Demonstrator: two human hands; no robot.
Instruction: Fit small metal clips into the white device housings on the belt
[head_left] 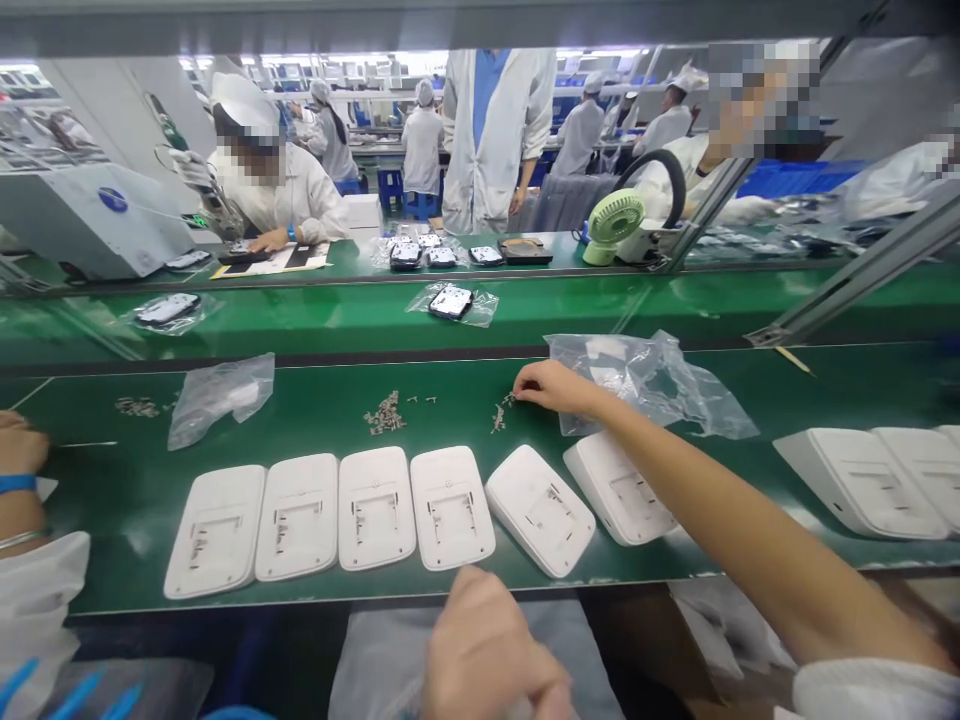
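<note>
My right hand (pixel 553 386) reaches across the green bench, thumb and fingers pinched at a small scatter of tiny metal parts (pixel 498 418); anything between the fingertips is too small to make out. My left hand (pixel 484 645) is curled closed at the bench's front edge, and its contents are hidden. Just beyond it lies a white plastic housing (pixel 452 508) with a recessed middle, in a row of several alike. Another housing (pixel 541 512) is turned at an angle, and one more (pixel 619 490) sits partly under my right forearm. A larger heap of metal parts (pixel 385 413) lies left of my right hand.
Clear plastic bags (pixel 645 380) lie beyond my right forearm, another bag (pixel 223 398) at left. More housings (pixel 874 482) stand at right. A co-worker's arm (pixel 19 480) enters at left. Behind runs a green belt (pixel 337 312) with bagged parts; a green fan (pixel 613 225) stands beyond.
</note>
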